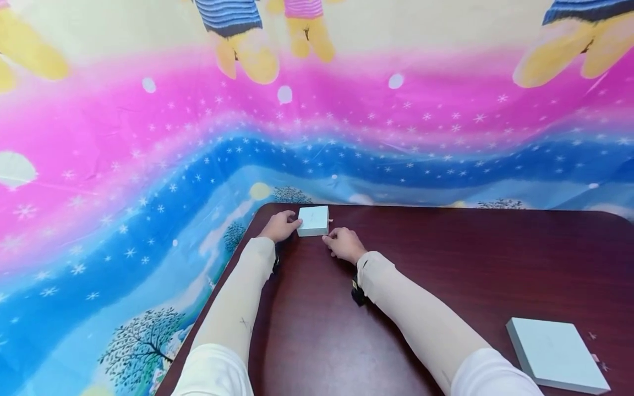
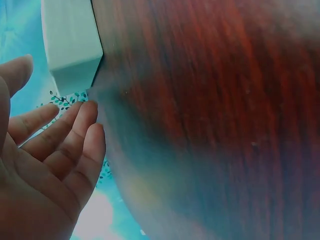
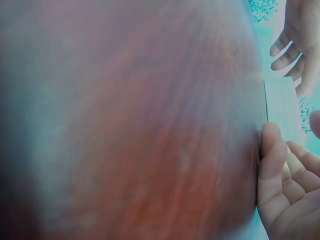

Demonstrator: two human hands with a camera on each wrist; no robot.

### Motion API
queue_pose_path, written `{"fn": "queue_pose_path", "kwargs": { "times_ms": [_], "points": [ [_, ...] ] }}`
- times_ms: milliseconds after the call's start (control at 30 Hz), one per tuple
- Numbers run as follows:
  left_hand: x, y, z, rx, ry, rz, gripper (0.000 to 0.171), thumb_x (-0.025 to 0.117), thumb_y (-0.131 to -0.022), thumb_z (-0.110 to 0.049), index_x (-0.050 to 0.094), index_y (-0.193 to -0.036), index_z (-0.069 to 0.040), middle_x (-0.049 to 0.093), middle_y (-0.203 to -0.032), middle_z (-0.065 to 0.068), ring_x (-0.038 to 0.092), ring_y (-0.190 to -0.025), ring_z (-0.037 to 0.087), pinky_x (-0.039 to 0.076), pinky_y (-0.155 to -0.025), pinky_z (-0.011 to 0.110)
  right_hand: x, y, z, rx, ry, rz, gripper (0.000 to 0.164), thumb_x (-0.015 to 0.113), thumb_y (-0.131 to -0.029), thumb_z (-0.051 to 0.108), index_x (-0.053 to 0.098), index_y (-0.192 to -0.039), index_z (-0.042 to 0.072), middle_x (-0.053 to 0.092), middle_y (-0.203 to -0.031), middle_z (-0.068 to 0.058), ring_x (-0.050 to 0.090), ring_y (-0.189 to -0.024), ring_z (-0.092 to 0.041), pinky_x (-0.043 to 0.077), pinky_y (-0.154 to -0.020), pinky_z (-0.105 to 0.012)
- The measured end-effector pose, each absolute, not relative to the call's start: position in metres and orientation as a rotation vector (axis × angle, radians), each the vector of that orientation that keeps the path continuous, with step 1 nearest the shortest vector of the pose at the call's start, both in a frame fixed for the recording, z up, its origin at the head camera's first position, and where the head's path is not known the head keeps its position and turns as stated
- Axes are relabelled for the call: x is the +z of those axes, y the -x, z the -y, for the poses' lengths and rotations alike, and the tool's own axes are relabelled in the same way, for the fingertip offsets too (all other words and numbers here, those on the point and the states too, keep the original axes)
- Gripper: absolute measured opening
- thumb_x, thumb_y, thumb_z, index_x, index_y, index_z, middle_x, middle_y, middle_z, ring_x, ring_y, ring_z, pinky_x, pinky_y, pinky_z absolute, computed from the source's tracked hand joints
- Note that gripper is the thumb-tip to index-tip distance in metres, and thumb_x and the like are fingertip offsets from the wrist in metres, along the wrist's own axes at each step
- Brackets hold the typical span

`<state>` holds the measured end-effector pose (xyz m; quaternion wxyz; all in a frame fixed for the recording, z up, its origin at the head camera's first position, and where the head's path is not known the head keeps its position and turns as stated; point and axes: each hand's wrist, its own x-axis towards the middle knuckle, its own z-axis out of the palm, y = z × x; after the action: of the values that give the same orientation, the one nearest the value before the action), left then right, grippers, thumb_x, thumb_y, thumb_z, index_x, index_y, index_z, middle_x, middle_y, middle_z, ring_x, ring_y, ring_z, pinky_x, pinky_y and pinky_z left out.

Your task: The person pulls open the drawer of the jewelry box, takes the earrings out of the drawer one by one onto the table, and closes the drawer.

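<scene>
While the small pale box (image 1: 313,218) lies flat near a far corner of the surface (image 1: 307,319), the left hand (image 1: 281,226) is at its left side, the fingers loosely extended and slightly bent, with the thumb held apart from them. Whether that hand touches the box, I cannot tell: the head view shows them meeting, yet the left wrist view suggests a gap. Just beside the box's near right corner is the right hand (image 1: 345,245), its fingers loosely curled and pinching nothing; contact there is also unclear. From the box's right side a little tab (image 1: 331,220) sticks out. Well apart from the box, toward the person and to its right, a second pale box (image 1: 557,355) lies flat. Behind the small box hangs a colourful backdrop (image 1: 346,121) with snowflakes, and pale sleeves (image 1: 416,302) stretch toward it from the near side.
</scene>
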<state>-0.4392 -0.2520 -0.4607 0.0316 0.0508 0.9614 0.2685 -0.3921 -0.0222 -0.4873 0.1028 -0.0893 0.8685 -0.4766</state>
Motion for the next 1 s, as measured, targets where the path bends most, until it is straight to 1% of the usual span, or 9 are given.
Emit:
{"fn": "queue_pose_path", "kwargs": {
  "times_ms": [100,200,367,467,567,733,867,1000],
  "points": [
    [-0.460,0.444,0.253,0.823,-0.138,-2.966,0.062,0.055,-0.098,-0.045,0.044,-0.145,-0.007,0.058,-0.127,0.015,0.056,-0.116,0.029,0.044,-0.095,0.047,-0.486,0.397,0.025,-1.414,0.234,-2.568,0.029,0.060,-0.098,0.034,0.066,-0.107,0.007,0.066,-0.078,-0.005,0.065,-0.064,-0.018,0.052,-0.057,-0.033],
    [-0.460,0.448,0.254,0.805,-0.133,-2.962,0.062,0.054,-0.099,-0.045,0.042,-0.147,-0.007,0.057,-0.128,0.016,0.055,-0.116,0.031,0.043,-0.095,0.048,-0.484,0.401,0.026,-1.383,0.214,-2.572,0.035,0.059,-0.098,0.035,0.061,-0.117,0.005,0.066,-0.078,-0.006,0.065,-0.063,-0.019,0.052,-0.058,-0.033],
    [-0.462,0.455,0.252,0.804,-0.120,-2.947,0.063,0.051,-0.100,-0.045,0.038,-0.149,-0.009,0.055,-0.131,0.017,0.054,-0.118,0.030,0.043,-0.096,0.047,-0.480,0.407,0.027,-1.396,0.173,-2.520,0.052,0.056,-0.099,0.036,0.046,-0.137,0.001,0.067,-0.081,-0.009,0.065,-0.064,-0.020,0.053,-0.060,-0.033],
    [-0.465,0.458,0.248,0.846,-0.122,-2.926,0.063,0.049,-0.101,-0.045,0.035,-0.151,-0.010,0.053,-0.135,0.017,0.052,-0.122,0.031,0.042,-0.097,0.047,-0.482,0.411,0.028,-1.432,0.136,-2.491,0.058,0.055,-0.100,0.037,0.038,-0.144,0.002,0.066,-0.085,-0.009,0.065,-0.065,-0.021,0.054,-0.060,-0.033],
    [-0.466,0.460,0.242,0.873,-0.118,-2.909,0.063,0.048,-0.101,-0.044,0.032,-0.152,-0.011,0.050,-0.138,0.017,0.050,-0.124,0.030,0.041,-0.098,0.047,-0.485,0.415,0.027,-1.447,0.110,-2.485,0.058,0.054,-0.100,0.037,0.036,-0.145,0.004,0.066,-0.088,-0.007,0.065,-0.065,-0.021,0.054,-0.059,-0.032],
    [-0.464,0.460,0.235,0.874,-0.123,-2.909,0.062,0.046,-0.103,-0.041,0.029,-0.153,-0.009,0.047,-0.142,0.017,0.049,-0.126,0.031,0.040,-0.100,0.047,-0.491,0.420,0.027,-1.536,0.037,-2.460,0.054,0.054,-0.101,0.035,0.039,-0.143,0.006,0.066,-0.090,-0.008,0.066,-0.066,-0.021,0.054,-0.058,-0.032],
    [-0.463,0.463,0.235,0.875,-0.142,-2.905,0.061,0.045,-0.103,-0.041,0.029,-0.153,-0.009,0.043,-0.145,0.017,0.047,-0.128,0.032,0.038,-0.101,0.048,-0.492,0.421,0.029,-1.618,0.030,-2.432,0.049,0.055,-0.101,0.031,0.043,-0.141,0.005,0.065,-0.091,-0.010,0.065,-0.066,-0.022,0.054,-0.057,-0.032],
    [-0.467,0.469,0.238,0.837,-0.134,-2.899,0.061,0.044,-0.103,-0.043,0.030,-0.153,-0.010,0.041,-0.147,0.014,0.045,-0.130,0.030,0.038,-0.102,0.047,-0.489,0.421,0.032,-1.615,0.048,-2.405,0.050,0.055,-0.101,0.031,0.042,-0.141,0.004,0.065,-0.090,-0.011,0.066,-0.065,-0.022,0.055,-0.057,-0.032]
  ]
}}
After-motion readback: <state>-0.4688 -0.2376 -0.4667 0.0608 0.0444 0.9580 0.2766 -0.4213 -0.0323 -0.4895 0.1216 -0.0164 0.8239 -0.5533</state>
